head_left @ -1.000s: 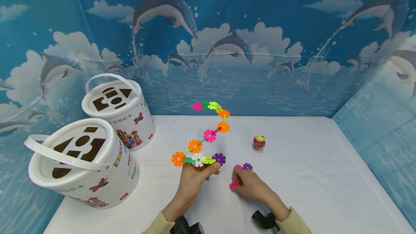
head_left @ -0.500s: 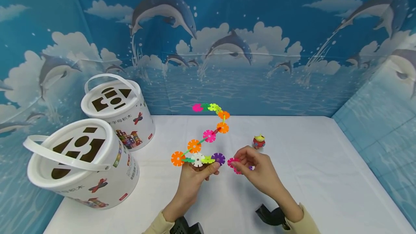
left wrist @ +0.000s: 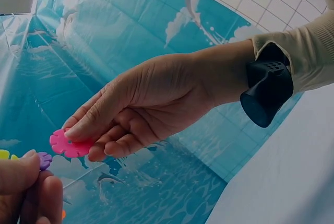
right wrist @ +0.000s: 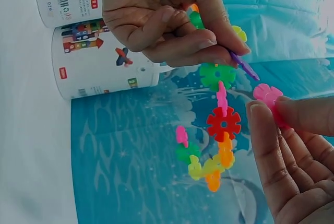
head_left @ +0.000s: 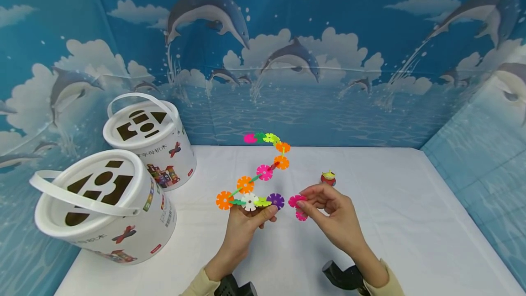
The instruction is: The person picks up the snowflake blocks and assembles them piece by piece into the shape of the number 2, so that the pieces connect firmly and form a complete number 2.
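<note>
In the head view my left hand pinches the purple snowflake disc at the near end of a zigzag chain of slotted plastic discs, with a white disc and an orange disc close by. The chain rises away from me to a pink disc at its far tip. My right hand pinches a loose pink snowflake disc between thumb and fingers. In the right wrist view that pink disc sits close to the purple disc, a small gap between them.
Another pink disc lies on the white table below my right hand. A small red and yellow toy figure stands just beyond that hand. Two lidded white buckets stand at the left, before a dolphin-printed backdrop.
My right hand has lifted the pink disc off the table and brought it up and forward beside the purple disc. My left hand and the chain have barely moved.
</note>
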Motion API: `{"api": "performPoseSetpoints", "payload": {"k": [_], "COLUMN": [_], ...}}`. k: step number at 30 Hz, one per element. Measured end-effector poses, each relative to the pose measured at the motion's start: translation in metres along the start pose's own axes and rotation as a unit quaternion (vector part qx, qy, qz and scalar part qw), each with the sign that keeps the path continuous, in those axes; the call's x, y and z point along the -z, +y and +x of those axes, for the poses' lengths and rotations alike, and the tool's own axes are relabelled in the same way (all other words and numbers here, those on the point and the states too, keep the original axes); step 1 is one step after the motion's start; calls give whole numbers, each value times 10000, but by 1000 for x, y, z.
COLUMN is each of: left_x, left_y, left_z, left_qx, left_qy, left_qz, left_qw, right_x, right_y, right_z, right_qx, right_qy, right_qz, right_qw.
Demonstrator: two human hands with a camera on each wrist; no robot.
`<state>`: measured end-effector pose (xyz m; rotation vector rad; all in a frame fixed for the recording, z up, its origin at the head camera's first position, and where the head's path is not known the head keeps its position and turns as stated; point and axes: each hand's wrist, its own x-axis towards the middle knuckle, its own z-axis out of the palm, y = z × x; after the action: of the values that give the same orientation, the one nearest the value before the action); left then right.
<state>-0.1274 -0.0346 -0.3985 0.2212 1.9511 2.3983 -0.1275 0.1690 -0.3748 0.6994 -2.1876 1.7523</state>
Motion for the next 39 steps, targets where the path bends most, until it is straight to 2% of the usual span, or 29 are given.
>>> {"api": "performPoseSetpoints", "payload": {"k": [13, 21, 26, 32, 39], "left_x": [0, 0, -1, -1, -1], "left_y": [0, -1, -2, 0, 0], "left_z": [-1, -1, -1, -2, -3], "left_qx": [131, 125, 122, 150, -130], "left_qy": [-30, -142, -143, -111, -200], "left_qz": [-120, -182, -218, -258, -366], "left_qw": [9998, 9997, 9996, 9995, 9990], "right_x": [-4, -5, -7, -6, -10], "right_y": [3, 8, 13, 15, 15], "right_z": [0, 0, 2, 1, 2], "right_qx": [880, 1591, 1962, 2176, 2628], "right_qy": [2, 163, 203, 106, 41], "right_qz": [-258, -817, -841, -751, -686], "right_qw": [9958, 9837, 9767, 9731, 9624]}}
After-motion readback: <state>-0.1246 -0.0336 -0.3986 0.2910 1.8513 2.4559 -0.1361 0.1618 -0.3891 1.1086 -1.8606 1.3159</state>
